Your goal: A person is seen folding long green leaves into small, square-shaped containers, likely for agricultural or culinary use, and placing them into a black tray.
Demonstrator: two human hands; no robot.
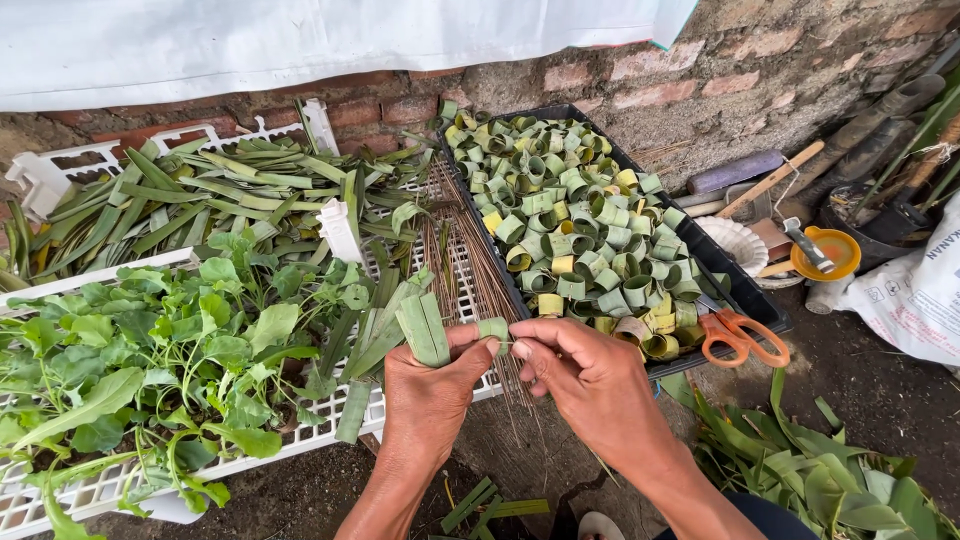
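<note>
Leaf strip point(492, 328) curled into a ring, pinched between left hand point(432, 385) and right hand point(590, 375) fingertips over the white crate point(300, 445); mid-pinning, seemingly; next calls for threading a stick point(515, 375) through the overlap, beside black tray point(745, 295) of finished rings point(570, 225)

A brick wall point(640, 85) runs behind the work, with a white sheet point(300, 40) hanging over its top. Against it, a white plastic crate point(60, 170) holds long green leaf strips point(190, 195), and a second white crate point(90, 490) in front carries leafy green plants point(140, 350). Orange-handled scissors point(745, 335) rest on the corner of the black tray. To the right lie a white dish point(735, 240), an orange lid point(835, 250), wooden tool handles point(770, 180) and a white sack point(915, 290). Loose leaves point(820, 480) are piled on the dirt floor point(850, 370).
</note>
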